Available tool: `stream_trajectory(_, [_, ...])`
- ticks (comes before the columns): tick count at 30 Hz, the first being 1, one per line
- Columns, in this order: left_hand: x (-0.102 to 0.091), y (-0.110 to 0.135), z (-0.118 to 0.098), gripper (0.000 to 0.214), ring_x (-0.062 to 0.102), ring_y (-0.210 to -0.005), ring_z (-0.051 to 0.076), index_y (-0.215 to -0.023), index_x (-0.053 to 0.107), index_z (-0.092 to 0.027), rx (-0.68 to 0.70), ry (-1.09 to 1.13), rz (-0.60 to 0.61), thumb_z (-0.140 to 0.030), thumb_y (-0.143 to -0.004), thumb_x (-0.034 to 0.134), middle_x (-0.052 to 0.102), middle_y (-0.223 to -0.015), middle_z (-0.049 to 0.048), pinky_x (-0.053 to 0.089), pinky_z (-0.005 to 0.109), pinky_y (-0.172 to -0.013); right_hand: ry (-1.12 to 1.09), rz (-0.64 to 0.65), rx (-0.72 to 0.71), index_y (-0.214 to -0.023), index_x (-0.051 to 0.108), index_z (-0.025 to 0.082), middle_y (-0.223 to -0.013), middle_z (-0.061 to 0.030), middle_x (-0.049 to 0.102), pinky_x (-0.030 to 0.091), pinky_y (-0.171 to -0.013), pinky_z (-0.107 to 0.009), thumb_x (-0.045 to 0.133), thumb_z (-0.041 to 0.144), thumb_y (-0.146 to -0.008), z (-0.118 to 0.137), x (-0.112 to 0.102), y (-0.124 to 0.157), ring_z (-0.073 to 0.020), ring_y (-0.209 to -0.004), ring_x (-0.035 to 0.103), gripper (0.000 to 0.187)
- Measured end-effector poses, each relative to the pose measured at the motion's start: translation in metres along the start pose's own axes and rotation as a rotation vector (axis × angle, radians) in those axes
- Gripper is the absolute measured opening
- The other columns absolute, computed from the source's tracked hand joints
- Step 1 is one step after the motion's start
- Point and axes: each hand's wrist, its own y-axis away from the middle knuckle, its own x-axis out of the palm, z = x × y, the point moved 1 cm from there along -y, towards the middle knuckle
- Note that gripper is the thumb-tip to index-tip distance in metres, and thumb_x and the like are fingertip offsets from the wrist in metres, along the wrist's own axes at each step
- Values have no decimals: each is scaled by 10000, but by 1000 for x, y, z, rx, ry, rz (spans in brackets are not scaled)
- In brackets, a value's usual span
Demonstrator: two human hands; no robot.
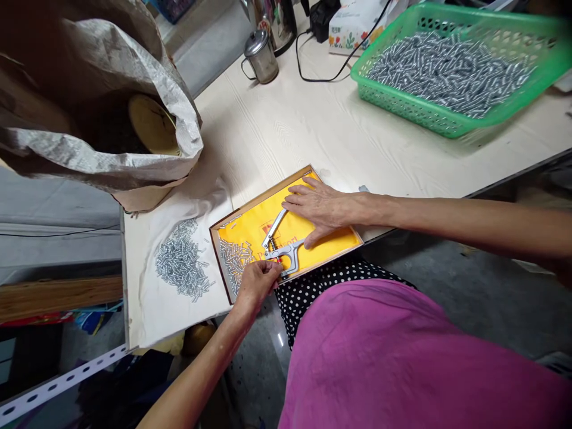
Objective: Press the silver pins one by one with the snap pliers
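Observation:
A shallow cardboard box lid lined with yellow cloth lies at the table's near edge. A silver plier-like hand tool rests on the yellow cloth. My right hand lies over the tool's upper handle, its fingers stretched out flat. My left hand is closed in a pinch at the tool's jaw end, next to a small pile of metal pins inside the lid; what it pinches is too small to name.
A larger heap of metal pins lies on white cloth to the left. A green basket full of pins stands far right. An open woven sack sits far left. A steel mug, kettle and black cable are at the back.

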Motion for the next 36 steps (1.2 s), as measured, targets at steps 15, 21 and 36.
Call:
stream_trajectory(15, [1, 6, 1, 274, 518, -499, 138, -697, 621, -166, 163, -321, -134, -398, -841, 627, 588, -576, 6, 398, 258, -499, 13, 64, 57, -1017, 612, 126, -1031, -131, 621, 377, -830, -396, 638, 483, -882, 26, -9, 24, -273, -964, 490, 383])
stream_trajectory(21, [25, 3, -29, 543, 503, -1281, 345, -1348, 498, -153, 930, -829, -347, -316, -863, 681, 518, -1414, 198, 453, 515, -1032, 17, 69, 86, -1123, 599, 82, -1066, -154, 617, 364, -793, -379, 626, 485, -899, 37, -9, 27, -285, -999, 483, 462])
stream_trajectory(36, [28, -24, -45, 216, 575, -908, 229, -970, 668, -165, 974, -892, -106, -309, -996, 509, 666, -949, 87, 482, 368, -842, -127, 87, 139, -937, 640, 140, -870, -88, 648, 371, -686, -322, 512, 152, -978, 51, 6, 28, -204, -835, 553, 135])
